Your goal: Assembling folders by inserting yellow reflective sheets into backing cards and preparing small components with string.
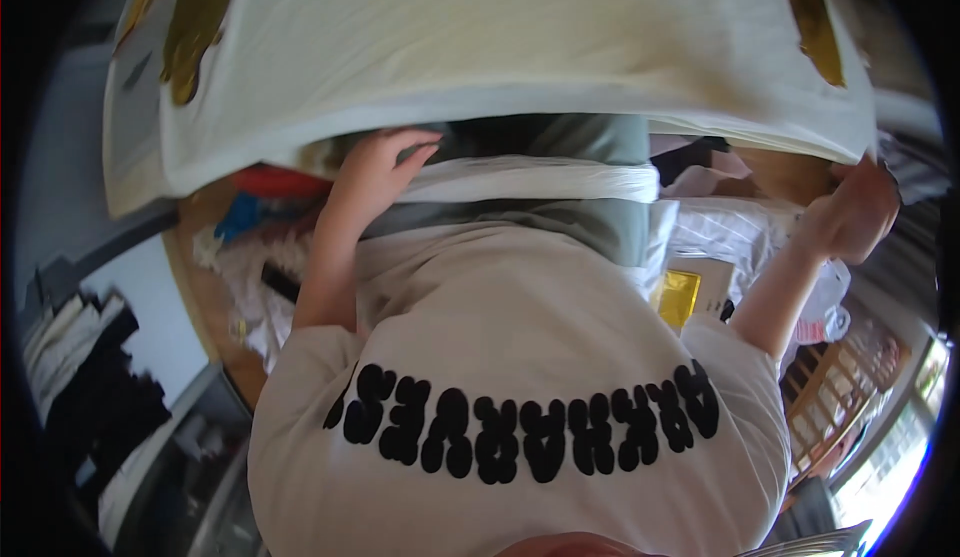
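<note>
A large cream cloth (480, 47) with shiny gold patches (200, 27) spreads across the far side, its near edge hanging over my lap. Below that edge, my left hand (382, 172) is open, thumb and fingers apart, with nothing visible between them. It lies over my grey-green trousers (590, 227), beside a white band of thin material (530, 179) across my lap. Out at the right, my right hand (855, 215) is closed at the cloth's near right corner and appears to pinch it. The fingertips there are partly hidden.
Crumpled fabrics and bags (720, 232) lie at the right, with a yellow packet (678, 297) among them. A wooden slatted rack (835, 397) stands at the lower right. Dark and white clothes (95, 377) are piled at the left. Red fabric (280, 181) shows under the cloth.
</note>
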The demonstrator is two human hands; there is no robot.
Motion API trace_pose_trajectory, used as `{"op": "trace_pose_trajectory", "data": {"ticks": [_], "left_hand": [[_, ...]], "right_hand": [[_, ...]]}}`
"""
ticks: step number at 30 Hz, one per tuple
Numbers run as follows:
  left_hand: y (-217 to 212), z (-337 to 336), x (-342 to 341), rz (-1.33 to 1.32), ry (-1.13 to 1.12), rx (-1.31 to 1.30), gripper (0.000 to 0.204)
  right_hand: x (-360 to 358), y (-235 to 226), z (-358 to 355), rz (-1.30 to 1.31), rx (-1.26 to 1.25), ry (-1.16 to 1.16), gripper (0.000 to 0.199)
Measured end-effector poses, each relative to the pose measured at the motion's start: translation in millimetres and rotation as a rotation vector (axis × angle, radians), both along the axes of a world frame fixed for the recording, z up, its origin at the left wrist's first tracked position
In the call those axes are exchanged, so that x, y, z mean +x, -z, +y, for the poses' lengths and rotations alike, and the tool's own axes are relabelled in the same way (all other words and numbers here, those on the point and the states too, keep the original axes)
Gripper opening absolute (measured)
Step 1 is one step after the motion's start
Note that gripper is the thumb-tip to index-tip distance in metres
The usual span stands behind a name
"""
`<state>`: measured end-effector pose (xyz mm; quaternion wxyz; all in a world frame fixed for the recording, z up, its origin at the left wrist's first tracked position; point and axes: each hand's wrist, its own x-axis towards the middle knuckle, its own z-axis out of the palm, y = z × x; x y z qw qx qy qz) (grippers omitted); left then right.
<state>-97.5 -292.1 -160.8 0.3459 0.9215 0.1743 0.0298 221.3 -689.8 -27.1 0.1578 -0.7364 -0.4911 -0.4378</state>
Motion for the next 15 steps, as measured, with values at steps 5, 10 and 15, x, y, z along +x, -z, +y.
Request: {"op": "trace_pose_trajectory", "data": {"ticks": [5,10,15], "left_hand": [[15.5,12.9,-5.8,0.160,-0.056,-0.358,0.023],[33.7,4.7,11.0,0.147,0.124,-0.106,0.022],[25.6,-5.4,35.0,0.478,0.098,-0.093,0.027]], "right_hand": [[-114.2,90.6,79.5,0.535,0.001,-0.588,0.016],[-137.7,120.9,138.7,1.129,-0.219,-0.467,0.021],[-136.8,124.7,156.2,1.170,-0.316,-0.452,0.017]]}}
